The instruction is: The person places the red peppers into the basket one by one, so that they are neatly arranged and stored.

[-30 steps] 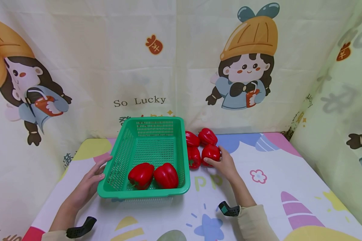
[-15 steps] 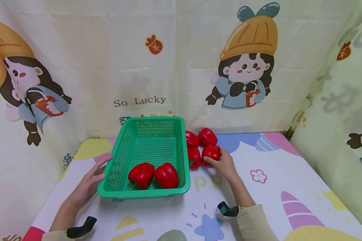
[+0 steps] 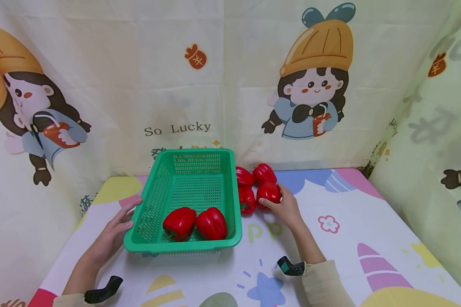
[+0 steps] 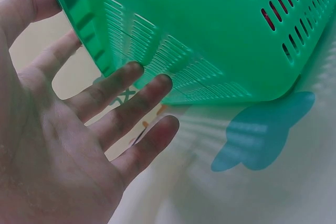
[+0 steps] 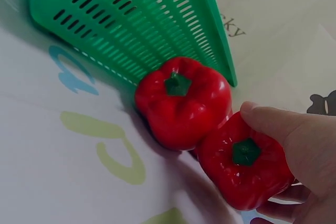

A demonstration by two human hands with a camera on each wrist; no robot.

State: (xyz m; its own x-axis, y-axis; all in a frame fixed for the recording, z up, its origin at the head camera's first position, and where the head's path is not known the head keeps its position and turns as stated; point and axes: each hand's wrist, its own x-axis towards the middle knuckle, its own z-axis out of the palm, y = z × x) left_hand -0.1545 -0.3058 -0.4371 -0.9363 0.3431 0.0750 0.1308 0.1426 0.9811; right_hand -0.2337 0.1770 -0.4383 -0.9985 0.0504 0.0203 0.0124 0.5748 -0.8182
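A green basket [image 3: 182,246] with slotted walls stands on the table, two red bell peppers [image 3: 211,224] lying inside at its near end. At its left side my left hand [image 3: 109,236] touches the rim with spread, mostly straight fingers; in the left wrist view the lower fingers [image 4: 152,93] stay extended in front of the slotted wall. Right of the basket is a cluster of red bell peppers. My right hand [image 3: 288,209] grips the nearest right one [image 3: 269,195] between thumb and fingers. Its green stem [image 5: 246,152] faces the right wrist camera, and another pepper [image 5: 184,103] sits against it.
Two more peppers [image 3: 264,174] [image 3: 244,177] lie behind, close to the back cloth wall [image 3: 246,106]. The patterned table cloth [image 3: 322,243] extends to the right and front. Cloth walls enclose the left, back and right sides.
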